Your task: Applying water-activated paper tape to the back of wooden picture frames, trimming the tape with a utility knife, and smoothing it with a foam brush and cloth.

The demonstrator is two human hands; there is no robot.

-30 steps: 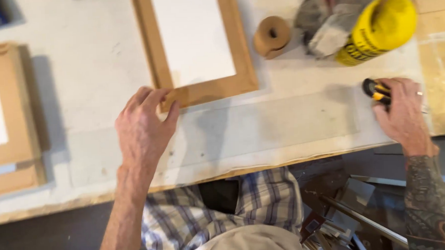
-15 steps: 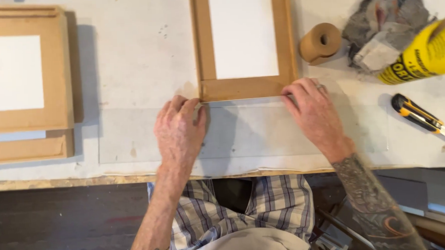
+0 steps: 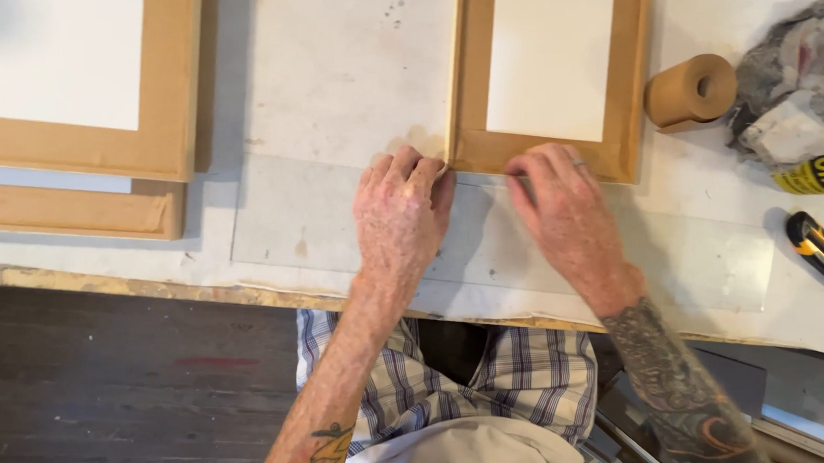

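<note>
Clearly we are pressing both hands against the near rail of the wooden frame [image 3: 545, 81] that is lying flat on the white desk [image 3: 342, 70], a little right of the middle. Our left hand [image 3: 402, 218] is resting palm down with its fingers close together, the fingertips touching the frame's near left corner. Our right hand [image 3: 567, 221] is lying just beside it, fingers slightly curled, the tips pushing on or pinching at the near edge of the same rail; we cannot tell whether anything thin is being held between them. Neither hand is closing around the frame; both are lying loosely flat on the desk and its pale sheet [image 3: 339, 225].

As for what could go wrong, we are judging that an uneven push from one hand could be skewing the frame or sliding it farther away, since nothing seems to be clamping it. The corner under our left fingertips could be opening if it is not yet firm. The roll of brown tape [image 3: 690, 92] is standing just right of the frame and could be getting knocked. The utility knife [image 3: 819, 249], lying near the right edge beyond our right forearm, could be catching a careless sweep of the arm.
</note>
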